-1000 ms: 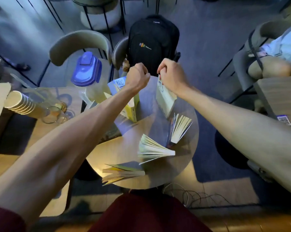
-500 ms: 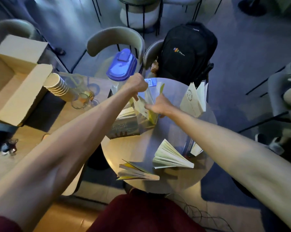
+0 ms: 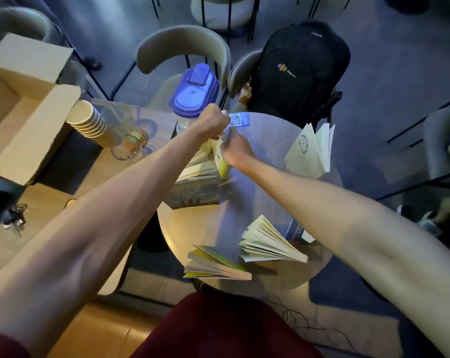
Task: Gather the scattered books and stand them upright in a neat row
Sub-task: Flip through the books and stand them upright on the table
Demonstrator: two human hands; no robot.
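1. My right hand (image 3: pixel 235 151) has left the white book (image 3: pixel 309 151), which now stands on its own, pages fanned, well off to the right of my fingers on the round counter (image 3: pixel 270 140).
2. That hand has come across to join my left hand (image 3: pixel 212 122) at the yellow-green book (image 3: pixel 222 164). Both sets of fingers are curled shut on its top edge, the two hands nearly touching.
3. The yellow-green book stands upright below my fingers, right beside the dark-covered book (image 3: pixel 195 196), whose pages fan open under my left wrist.
4. I judge this to mean the white book counts as stood but sits apart from the others, so the row is not yet formed; I am squaring up the second upright now.
5. Nearer to me than my fingers, two more books lie splayed open: one with a yellow cover (image 3: pixel 216 264), one with cream pages (image 3: pixel 270 244), and a dark one (image 3: pixel 297 229) partly hidden by my right forearm. These are not gathered yet.
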